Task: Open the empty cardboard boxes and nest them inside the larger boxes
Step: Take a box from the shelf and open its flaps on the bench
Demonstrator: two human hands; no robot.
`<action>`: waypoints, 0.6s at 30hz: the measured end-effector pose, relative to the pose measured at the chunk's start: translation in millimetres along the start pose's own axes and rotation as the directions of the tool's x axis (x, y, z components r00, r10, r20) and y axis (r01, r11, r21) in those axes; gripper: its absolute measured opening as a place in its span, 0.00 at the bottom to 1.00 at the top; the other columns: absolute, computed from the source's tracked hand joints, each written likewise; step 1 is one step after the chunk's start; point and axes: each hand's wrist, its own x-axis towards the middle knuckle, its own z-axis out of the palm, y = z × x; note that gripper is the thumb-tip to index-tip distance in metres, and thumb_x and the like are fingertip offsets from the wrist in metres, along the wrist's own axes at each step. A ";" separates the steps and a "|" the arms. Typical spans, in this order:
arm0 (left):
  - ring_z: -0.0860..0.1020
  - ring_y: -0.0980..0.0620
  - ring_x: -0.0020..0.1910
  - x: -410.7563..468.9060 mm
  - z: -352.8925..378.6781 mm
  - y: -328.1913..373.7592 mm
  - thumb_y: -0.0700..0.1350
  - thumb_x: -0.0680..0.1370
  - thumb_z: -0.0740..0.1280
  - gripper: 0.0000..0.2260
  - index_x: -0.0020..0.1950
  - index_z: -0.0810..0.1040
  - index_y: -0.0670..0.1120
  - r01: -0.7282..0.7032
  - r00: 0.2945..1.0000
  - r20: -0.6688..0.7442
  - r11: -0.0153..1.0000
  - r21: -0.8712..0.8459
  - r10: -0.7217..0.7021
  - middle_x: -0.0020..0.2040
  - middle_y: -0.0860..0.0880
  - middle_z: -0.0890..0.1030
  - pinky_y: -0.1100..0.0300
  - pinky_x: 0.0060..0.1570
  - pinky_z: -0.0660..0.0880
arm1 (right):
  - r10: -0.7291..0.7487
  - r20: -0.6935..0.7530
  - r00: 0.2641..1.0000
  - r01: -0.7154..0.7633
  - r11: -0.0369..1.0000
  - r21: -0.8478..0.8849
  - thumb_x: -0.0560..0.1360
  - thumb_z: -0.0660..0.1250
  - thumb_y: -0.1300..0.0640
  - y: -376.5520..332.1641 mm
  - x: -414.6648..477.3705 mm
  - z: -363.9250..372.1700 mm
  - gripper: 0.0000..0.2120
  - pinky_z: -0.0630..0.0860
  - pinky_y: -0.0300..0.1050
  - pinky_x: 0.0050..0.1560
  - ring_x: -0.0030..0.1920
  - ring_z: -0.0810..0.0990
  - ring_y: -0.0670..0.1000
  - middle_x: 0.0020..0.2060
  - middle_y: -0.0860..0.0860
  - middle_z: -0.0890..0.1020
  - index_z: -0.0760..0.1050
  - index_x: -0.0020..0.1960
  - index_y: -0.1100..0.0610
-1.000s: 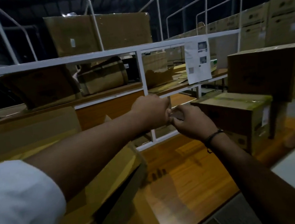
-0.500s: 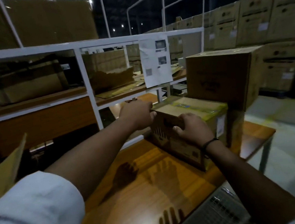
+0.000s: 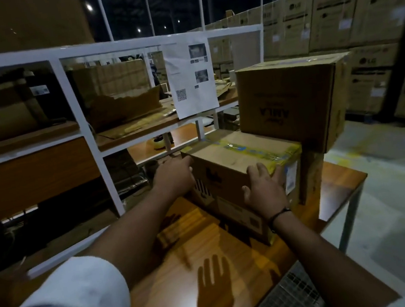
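Observation:
A small closed cardboard box (image 3: 227,173) sealed with yellow tape lies on the wooden table (image 3: 177,281). My left hand (image 3: 173,174) rests against its far left corner, fingers at the box's side. My right hand (image 3: 263,187) lies spread on its near right top edge, fingers straight. A larger closed cardboard box (image 3: 290,99) sits just behind and to the right, raised on another box.
A white metal shelf frame (image 3: 78,111) stands behind the table, holding flattened and open cartons and a paper sheet (image 3: 190,77). Stacked cartons (image 3: 348,10) line the right background. A wire mesh panel (image 3: 289,299) lies at the table's near edge. The concrete floor is on the right.
My view has swung right, away from the open box at the left. Both hands moved from a spot by the shelf onto the small taped box, and my right hand has spread flat.

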 end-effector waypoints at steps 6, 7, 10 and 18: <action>0.73 0.42 0.68 39.7 27.6 -14.6 0.46 0.81 0.62 0.22 0.76 0.70 0.49 0.042 0.998 0.050 0.996 -0.080 -0.038 0.70 0.44 0.75 0.44 0.62 0.74 | -0.010 -0.236 0.972 0.025 0.998 0.060 0.72 0.69 0.63 16.8 -6.4 8.4 0.16 0.74 0.64 0.63 0.65 0.68 0.67 0.61 0.55 0.78 0.72 0.57 0.55; 0.72 0.41 0.69 47.6 32.6 -17.1 0.46 0.81 0.62 0.23 0.76 0.69 0.49 0.040 0.998 0.058 0.996 -0.079 -0.036 0.71 0.44 0.74 0.43 0.64 0.74 | -0.001 -0.248 0.969 0.019 0.997 0.069 0.72 0.70 0.63 19.9 -8.6 8.6 0.17 0.76 0.62 0.60 0.65 0.68 0.67 0.61 0.54 0.79 0.71 0.58 0.55; 0.69 0.38 0.71 72.3 46.7 -25.6 0.44 0.81 0.60 0.23 0.77 0.68 0.48 0.057 0.997 0.053 0.993 -0.102 -0.052 0.75 0.42 0.70 0.41 0.66 0.71 | -0.033 -0.297 0.954 0.052 0.997 0.059 0.70 0.74 0.63 28.3 -9.6 11.8 0.23 0.79 0.60 0.56 0.64 0.70 0.68 0.60 0.54 0.79 0.71 0.62 0.55; 0.70 0.35 0.69 127.7 75.8 -37.4 0.50 0.86 0.55 0.19 0.76 0.67 0.47 0.108 0.982 0.177 0.964 -0.242 -0.065 0.74 0.36 0.68 0.42 0.63 0.70 | 0.045 -0.383 0.923 0.006 0.991 0.132 0.71 0.74 0.64 20.2 -14.9 20.7 0.24 0.71 0.59 0.64 0.66 0.67 0.63 0.60 0.53 0.81 0.74 0.65 0.57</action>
